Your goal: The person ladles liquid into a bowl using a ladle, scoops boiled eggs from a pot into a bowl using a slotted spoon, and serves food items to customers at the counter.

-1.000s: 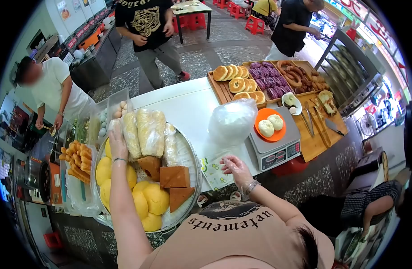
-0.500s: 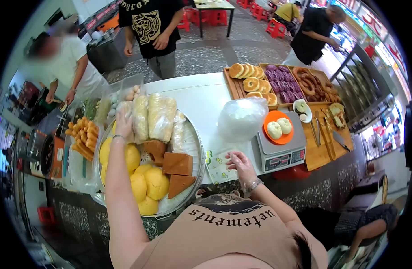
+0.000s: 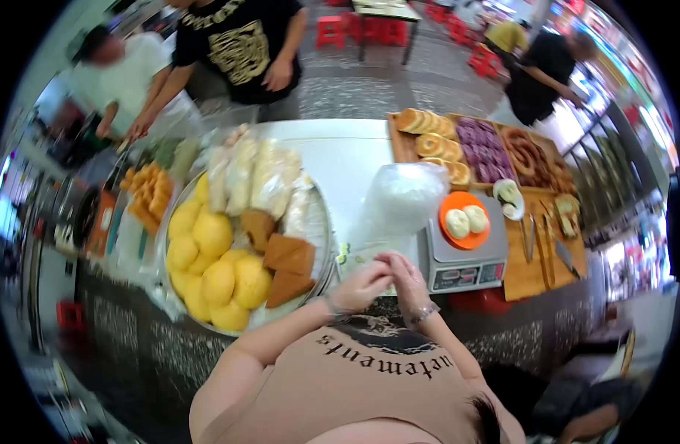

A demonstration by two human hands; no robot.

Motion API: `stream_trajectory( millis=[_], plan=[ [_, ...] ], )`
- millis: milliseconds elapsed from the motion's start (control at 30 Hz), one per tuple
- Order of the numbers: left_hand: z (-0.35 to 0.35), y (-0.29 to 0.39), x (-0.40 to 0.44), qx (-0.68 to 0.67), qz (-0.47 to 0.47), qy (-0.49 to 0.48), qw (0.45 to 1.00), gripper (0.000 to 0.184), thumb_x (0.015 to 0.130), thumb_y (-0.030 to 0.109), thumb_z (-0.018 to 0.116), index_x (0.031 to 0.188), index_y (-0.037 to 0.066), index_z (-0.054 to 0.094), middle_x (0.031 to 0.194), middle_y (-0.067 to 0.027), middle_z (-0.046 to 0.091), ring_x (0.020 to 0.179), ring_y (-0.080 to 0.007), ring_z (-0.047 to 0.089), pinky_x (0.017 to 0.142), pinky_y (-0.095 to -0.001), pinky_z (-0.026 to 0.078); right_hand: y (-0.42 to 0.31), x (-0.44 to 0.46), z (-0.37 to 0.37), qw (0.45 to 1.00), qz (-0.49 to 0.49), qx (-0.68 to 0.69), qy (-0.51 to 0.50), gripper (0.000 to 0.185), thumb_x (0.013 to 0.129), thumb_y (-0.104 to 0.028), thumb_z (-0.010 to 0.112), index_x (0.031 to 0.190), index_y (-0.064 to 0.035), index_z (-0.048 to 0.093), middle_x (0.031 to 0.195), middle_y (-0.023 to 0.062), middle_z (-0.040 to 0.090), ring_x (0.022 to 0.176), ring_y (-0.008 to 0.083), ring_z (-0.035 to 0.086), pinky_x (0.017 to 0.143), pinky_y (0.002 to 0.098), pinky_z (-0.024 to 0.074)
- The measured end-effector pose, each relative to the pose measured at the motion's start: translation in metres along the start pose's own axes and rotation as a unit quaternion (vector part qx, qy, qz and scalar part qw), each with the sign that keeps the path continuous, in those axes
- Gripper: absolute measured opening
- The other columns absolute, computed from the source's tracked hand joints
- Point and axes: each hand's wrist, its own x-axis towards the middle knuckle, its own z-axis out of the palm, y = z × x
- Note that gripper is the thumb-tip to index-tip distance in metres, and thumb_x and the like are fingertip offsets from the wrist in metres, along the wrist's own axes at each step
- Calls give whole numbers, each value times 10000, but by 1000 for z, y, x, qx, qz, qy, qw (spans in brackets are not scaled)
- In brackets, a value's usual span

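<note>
My left hand and my right hand meet in front of my chest, over the table's near edge. Both seem to wear thin clear plastic gloves. The left fingers are closed against the right hand's fingers, which curl inward; anything between them is hidden. Behind the hands lies a green-patterned sheet, partly covered. To the left is a big round tray with yellow buns, brown cake pieces and wrapped pale rolls. A bundle of clear plastic bags sits beyond my hands.
Right of my hands, a digital scale carries an orange plate with two white buns. Tongs and a knife lie on a wooden board. Wooden trays of breads stand behind. A person in black faces the table.
My left hand has left the wrapped rolls and come across to my right hand. The person in black has reached an arm toward the far left side. The view has shifted slightly.
</note>
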Motion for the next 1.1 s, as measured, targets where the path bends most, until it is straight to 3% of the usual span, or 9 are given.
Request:
stream_trajectory(
  millis=[167,300,367,467,600,667,800,1000,1100],
  plan=[
    [36,-70,16,190,292,81,934,199,893,80,478,1063,13,555,1034,-119,579,920,-209,576,823,-316,474,-4,-15,-5,994,80,58,-38,383,926,-311,497,1142,3,538,1018,72,590,903,132,575,755,240,471],
    [37,-15,11,106,162,-3,981,153,858,28,488,987,21,570,967,-112,574,860,-235,578,774,-335,497,8,-17,-29,993,72,49,-78,409,898,-311,493,1157,6,492,1061,105,584,943,173,586,795,278,486],
    [46,-4,13,-332,-39,-22,942,87,807,24,538,888,33,570,894,-107,569,789,-261,573,712,-349,498,5,-20,-35,997,53,33,-54,424,889,-320,507,1145,18,492,1061,121,584,955,190,584,828,294,483],
    [51,-15,15,81,101,17,991,79,758,33,589,829,62,568,841,-96,573,752,-256,569,682,-344,483,3,-21,-35,996,75,22,-40,397,848,-249,507,1126,35,497,1069,143,579,998,200,561,896,305,453],
    [69,-46,20,-123,20,-5,992,104,826,93,511,898,41,565,741,-76,555,681,-184,552,631,-299,456,-7,-35,-41,990,109,49,-77,324,834,-187,541,1132,-61,569,1015,11,583,881,94,515,785,216,413],
    [72,-18,17,-492,-184,11,851,218,870,160,463,974,-7,557,716,-62,532,634,-173,521,597,-285,444,0,-38,-43,988,115,68,-73,314,900,-336,535,1108,-112,606,849,-38,538,703,19,459,563,152,355],
    [83,-12,7,-509,-159,-27,845,298,937,286,420,731,75,467,623,-40,453,598,-151,458,553,-287,374,20,-47,-47,983,144,103,-57,314,885,-287,522,1129,-103,595,897,-24,609,479,4,358,465,122,291],
    [82,-5,14,-622,-165,-62,763,445,966,430,361,633,135,365,571,-3,389,548,-129,389,510,-279,332,53,-36,-55,941,122,272,-161,411,886,-293,533,1230,-73,486,917,28,537,800,71,534,690,209,454],
    [80,11,23,-651,-166,-12,740,482,973,438,344,587,150,337,508,24,351,449,-100,343,449,-249,316,18,-39,-30,960,42,254,-109,214,908,-314,523,950,-105,505,713,-40,469,566,23,422,484,170,344]
  ],
)
